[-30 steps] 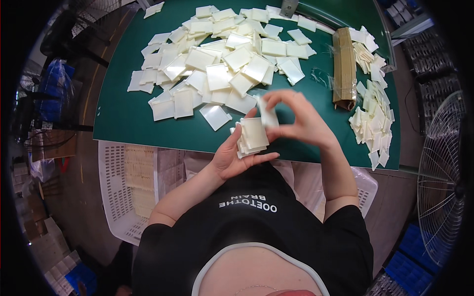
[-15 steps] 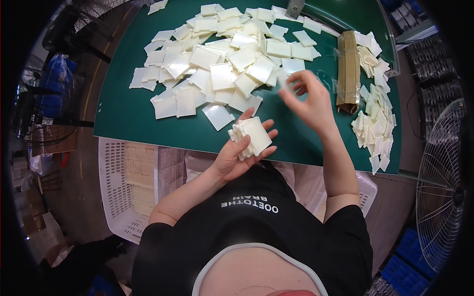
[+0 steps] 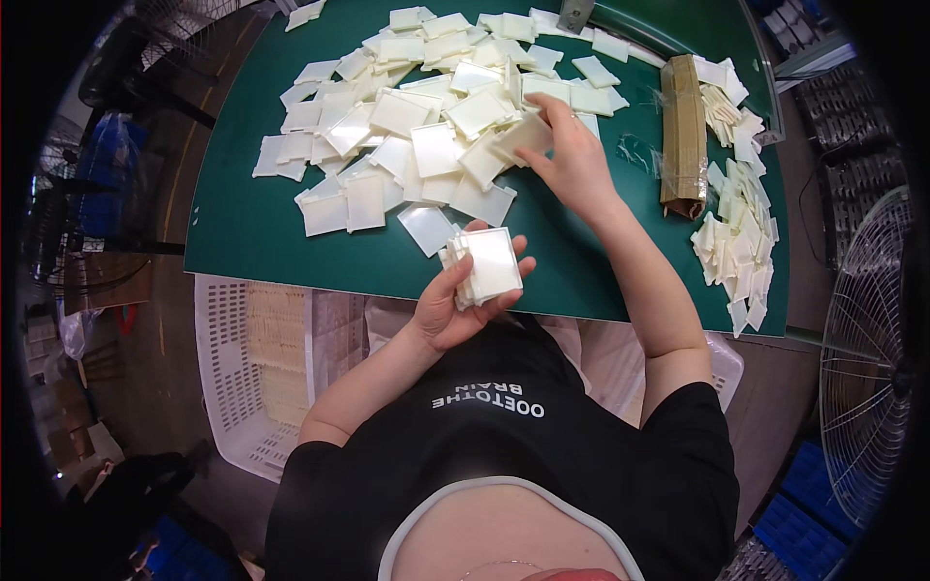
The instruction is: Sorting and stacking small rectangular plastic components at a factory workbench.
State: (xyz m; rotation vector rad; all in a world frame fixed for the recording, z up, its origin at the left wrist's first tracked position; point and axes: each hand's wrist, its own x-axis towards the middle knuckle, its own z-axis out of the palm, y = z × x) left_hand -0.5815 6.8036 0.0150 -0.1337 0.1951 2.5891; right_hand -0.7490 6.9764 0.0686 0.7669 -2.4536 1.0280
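Observation:
My left hand (image 3: 463, 295) is closed around a small stack of white plastic plates (image 3: 495, 263), held just above the table's near edge. The plates are thin, flat and nearly square, with small tabs at some edges. Over the right side of a loose pile of such plates (image 3: 399, 114), my right hand (image 3: 573, 160) pinches a single white plate (image 3: 524, 141) between thumb and fingers. That plate is tilted, and its far side overlaps the pile.
The green table (image 3: 260, 232) carries the pile. A long cardboard piece (image 3: 683, 136) separates it from a smaller heap of white pieces (image 3: 741, 242) at the right. Below the near edge stands a white basket (image 3: 228, 358) with stacked pieces. A fan (image 3: 867, 358) is at the right.
My right hand has moved left and slightly away from me, to the pile, and a plate now shows clearly in it. My left hand with its stack has shifted slightly left.

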